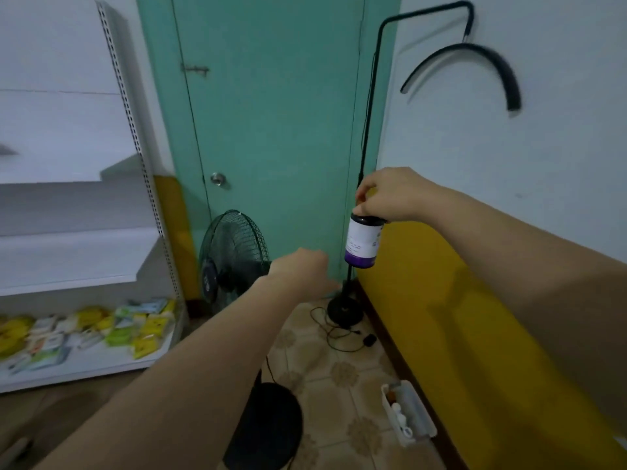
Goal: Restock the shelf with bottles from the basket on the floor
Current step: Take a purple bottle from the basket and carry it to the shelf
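Note:
My right hand [390, 195] grips a dark bottle [363, 242] by its cap; the bottle has a white and purple label and hangs upright in the air in front of the green door. My left hand [302, 269] is stretched forward lower down, its fingers curled, with nothing visible in it. A white basket [415, 407] holding a few small bottles lies on the tiled floor by the yellow wall at the lower right. The white shelf unit [78, 252] stands at the left, its upper boards bare and its bottom board covered with several yellow and green packets.
A standing fan [234, 256] with a round black base [268, 425] is in front of the green door [271, 130]. A black floor lamp stand [346, 310] with loose cables sits by the door corner. The yellow-painted wall [458, 317] runs along the right.

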{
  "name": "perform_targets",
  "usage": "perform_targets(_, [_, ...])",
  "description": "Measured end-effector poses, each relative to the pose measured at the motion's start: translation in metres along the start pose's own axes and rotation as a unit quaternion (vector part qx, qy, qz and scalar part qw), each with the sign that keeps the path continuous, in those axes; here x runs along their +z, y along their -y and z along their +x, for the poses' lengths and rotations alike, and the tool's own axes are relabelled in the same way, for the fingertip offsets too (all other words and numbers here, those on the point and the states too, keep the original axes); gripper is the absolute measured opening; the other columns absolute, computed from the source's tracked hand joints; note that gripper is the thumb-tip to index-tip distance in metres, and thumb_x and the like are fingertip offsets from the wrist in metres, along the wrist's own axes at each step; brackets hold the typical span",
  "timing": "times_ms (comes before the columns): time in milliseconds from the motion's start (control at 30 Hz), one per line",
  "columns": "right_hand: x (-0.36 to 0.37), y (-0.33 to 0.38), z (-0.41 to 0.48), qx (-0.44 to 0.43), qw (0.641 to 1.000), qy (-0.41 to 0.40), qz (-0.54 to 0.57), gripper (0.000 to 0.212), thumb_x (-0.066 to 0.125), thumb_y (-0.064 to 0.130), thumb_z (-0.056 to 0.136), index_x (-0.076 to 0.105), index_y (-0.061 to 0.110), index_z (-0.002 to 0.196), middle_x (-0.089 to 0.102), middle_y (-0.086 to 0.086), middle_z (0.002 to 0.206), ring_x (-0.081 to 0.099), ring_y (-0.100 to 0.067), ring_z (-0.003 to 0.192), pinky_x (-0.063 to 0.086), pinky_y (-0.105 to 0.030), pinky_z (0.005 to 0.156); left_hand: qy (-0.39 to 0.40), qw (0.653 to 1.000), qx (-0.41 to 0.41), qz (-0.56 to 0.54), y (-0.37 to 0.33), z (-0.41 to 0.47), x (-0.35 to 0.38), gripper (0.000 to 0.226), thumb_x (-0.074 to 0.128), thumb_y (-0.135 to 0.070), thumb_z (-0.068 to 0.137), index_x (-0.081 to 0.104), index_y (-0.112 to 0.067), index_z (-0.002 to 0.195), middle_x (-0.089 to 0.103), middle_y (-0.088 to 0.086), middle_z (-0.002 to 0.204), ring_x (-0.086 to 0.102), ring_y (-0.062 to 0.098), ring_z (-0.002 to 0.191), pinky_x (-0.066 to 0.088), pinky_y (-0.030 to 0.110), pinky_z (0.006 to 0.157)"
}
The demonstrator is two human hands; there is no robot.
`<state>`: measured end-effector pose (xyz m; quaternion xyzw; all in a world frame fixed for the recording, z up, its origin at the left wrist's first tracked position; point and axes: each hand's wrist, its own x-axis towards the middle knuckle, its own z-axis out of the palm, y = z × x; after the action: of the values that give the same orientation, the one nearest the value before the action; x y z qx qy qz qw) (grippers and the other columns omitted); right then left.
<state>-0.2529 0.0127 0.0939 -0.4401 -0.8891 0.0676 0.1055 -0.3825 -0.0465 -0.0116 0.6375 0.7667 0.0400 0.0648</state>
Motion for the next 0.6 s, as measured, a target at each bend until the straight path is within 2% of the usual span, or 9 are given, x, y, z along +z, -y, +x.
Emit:
perform_targets(67, [0.012, -0.010, 0.035, 0.002, 1.000, 0.016, 0.004, 0.033, 0.058, 0.027, 0.091, 0.063, 0.014, 0.121, 0.061, -0.004, 0.122, 0.052, -0.015, 0.093, 0.043, -0.024, 0.075, 0.014, 1.000, 0.000, -0.005, 0.007, 0.036, 0.004, 0.050, 0.053, -0.048, 0.089, 0.050, -0.011, 0.122, 0.056, 0.009, 0.116, 0.054, 0.027, 0.104, 0.045, 0.034, 0.076])
perform_targets(233, [0.053, -0.055, 0.114, 0.057, 0.998, 0.031, 0.007, 0.031, 0.061, 0.027, 0.090, 0.066, 0.011, 0.116, 0.064, -0.006, 0.116, 0.057, -0.018, 0.094, 0.049, -0.027, 0.074, 0.037, 0.999, 0.024, -0.015, 0.022, 0.140, 0.032, 0.047, 0.054, -0.048, 0.089, 0.052, -0.011, 0.117, 0.057, 0.008, 0.115, 0.054, 0.027, 0.102, 0.043, 0.033, 0.074])
perform_targets(333, [0.081, -0.093, 0.152, 0.109, 0.993, 0.046, 0.013, 0.028, 0.063, 0.025, 0.089, 0.066, 0.011, 0.113, 0.064, -0.006, 0.113, 0.052, -0.016, 0.087, 0.045, -0.022, 0.057, 0.065, 0.996, 0.056, -0.036, 0.020, 0.202, 0.059, 0.046, 0.054, -0.046, 0.090, 0.053, -0.011, 0.119, 0.056, 0.007, 0.119, 0.054, 0.026, 0.108, 0.043, 0.033, 0.077])
perform_targets(367, [0.090, -0.106, 0.163, 0.130, 0.990, 0.057, 0.014, 0.029, 0.063, 0.026, 0.089, 0.065, 0.012, 0.114, 0.064, -0.005, 0.113, 0.051, -0.015, 0.089, 0.044, -0.022, 0.057, 0.081, 0.993, 0.069, -0.041, 0.016, 0.220, 0.069, 0.041, 0.055, -0.045, 0.090, 0.053, -0.012, 0.114, 0.056, 0.007, 0.117, 0.054, 0.026, 0.105, 0.043, 0.033, 0.078])
perform_targets(467, [0.120, -0.154, 0.189, 0.192, 0.978, 0.086, 0.011, 0.033, 0.062, 0.029, 0.090, 0.064, 0.010, 0.117, 0.063, -0.008, 0.117, 0.057, -0.021, 0.101, 0.048, -0.030, 0.074, 0.124, 0.985, 0.108, -0.044, -0.002, 0.272, 0.105, 0.029, 0.055, -0.043, 0.089, 0.049, -0.015, 0.090, 0.056, 0.006, 0.097, 0.050, 0.021, 0.085, 0.044, 0.033, 0.072])
perform_targets(533, [0.142, -0.188, 0.201, 0.228, 0.967, 0.109, 0.007, 0.036, 0.060, 0.029, 0.091, 0.063, 0.006, 0.119, 0.062, -0.013, 0.121, 0.058, -0.026, 0.111, 0.051, -0.033, 0.085, 0.155, 0.978, 0.133, -0.037, -0.018, 0.305, 0.132, 0.030, 0.054, -0.043, 0.090, 0.047, -0.014, 0.085, 0.053, 0.005, 0.089, 0.050, 0.021, 0.081, 0.044, 0.033, 0.069])
perform_targets(600, [0.166, -0.223, 0.211, 0.261, 0.957, 0.126, 0.003, 0.039, 0.058, 0.025, 0.092, 0.061, 0.001, 0.122, 0.058, -0.020, 0.128, 0.055, -0.033, 0.119, 0.047, -0.042, 0.096, 0.184, 0.970, 0.158, -0.026, -0.035, 0.335, 0.161, 0.029, 0.053, -0.045, 0.091, 0.050, -0.016, 0.087, 0.057, 0.006, 0.094, 0.052, 0.022, 0.081, 0.047, 0.035, 0.071])
